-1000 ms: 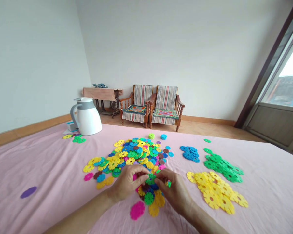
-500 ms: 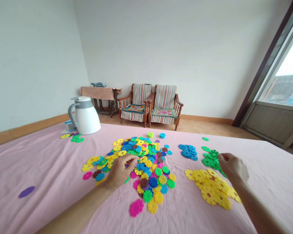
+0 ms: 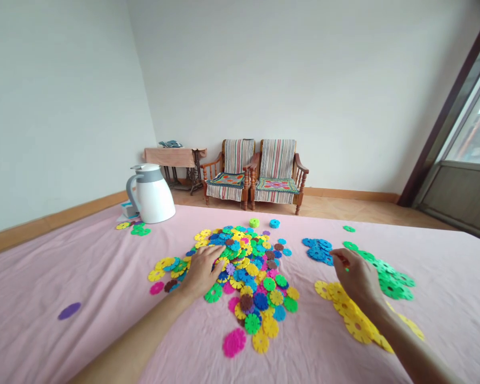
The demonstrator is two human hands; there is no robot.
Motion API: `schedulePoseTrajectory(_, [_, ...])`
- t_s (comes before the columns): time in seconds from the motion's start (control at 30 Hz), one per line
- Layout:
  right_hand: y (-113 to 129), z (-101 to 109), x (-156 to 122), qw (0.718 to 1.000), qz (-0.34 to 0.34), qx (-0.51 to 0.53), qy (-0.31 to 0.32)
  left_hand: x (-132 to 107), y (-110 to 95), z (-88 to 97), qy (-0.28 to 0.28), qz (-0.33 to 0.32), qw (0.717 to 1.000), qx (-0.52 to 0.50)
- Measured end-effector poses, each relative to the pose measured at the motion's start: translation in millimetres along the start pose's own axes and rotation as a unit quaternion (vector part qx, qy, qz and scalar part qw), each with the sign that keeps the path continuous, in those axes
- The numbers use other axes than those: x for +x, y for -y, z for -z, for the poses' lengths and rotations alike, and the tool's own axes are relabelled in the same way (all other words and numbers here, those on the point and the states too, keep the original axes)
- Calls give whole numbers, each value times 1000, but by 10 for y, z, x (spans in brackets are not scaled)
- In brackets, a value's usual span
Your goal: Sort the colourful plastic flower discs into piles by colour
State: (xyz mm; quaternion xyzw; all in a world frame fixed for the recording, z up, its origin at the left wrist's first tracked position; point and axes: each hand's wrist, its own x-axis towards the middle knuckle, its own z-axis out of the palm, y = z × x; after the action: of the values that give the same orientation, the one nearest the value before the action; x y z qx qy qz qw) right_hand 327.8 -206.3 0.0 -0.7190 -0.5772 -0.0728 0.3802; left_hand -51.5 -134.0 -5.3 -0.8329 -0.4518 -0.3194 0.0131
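Here we are, eyes on two wooden armchairs (image 3: 300, 173), side by side! Striped covers (image 3: 278, 160) drape their backs, and colourful patterned mats (image 3: 278, 185) brighten their seats. Just left of the armchairs we spot a dark-legged stand (image 3: 194, 173) under a pinkish cloth (image 3: 170, 157), topped with bluish fabric (image 3: 170, 144). Behind the armchairs rises a plain pale wall (image 3: 224, 64), meeting a second wall (image 3: 64, 106) well to their left. Beneath them, tan floor (image 3: 324, 207), edged by orange-brown skirting (image 3: 352, 196)! And far right of the armchairs, we've got a dark frame (image 3: 448, 106), a greyish panel (image 3: 464, 192) and a glass pane (image 3: 476, 133), bright daylight showing through it.
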Motion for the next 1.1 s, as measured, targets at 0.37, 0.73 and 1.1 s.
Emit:
schedulePoseTrajectory(0.37, [392,-123,-215,991,94,62,67,12,-79,42,-3,14,999,-51])
schedulePoseTrajectory(0.73, [685,-90,-361,981,106,126,106,22,-338,232,-101,26,983,-153])
schedulePoseTrajectory(1.1, [1291,11,-695,914,90,310,245,-199,-843,134,79,77,912,-396])
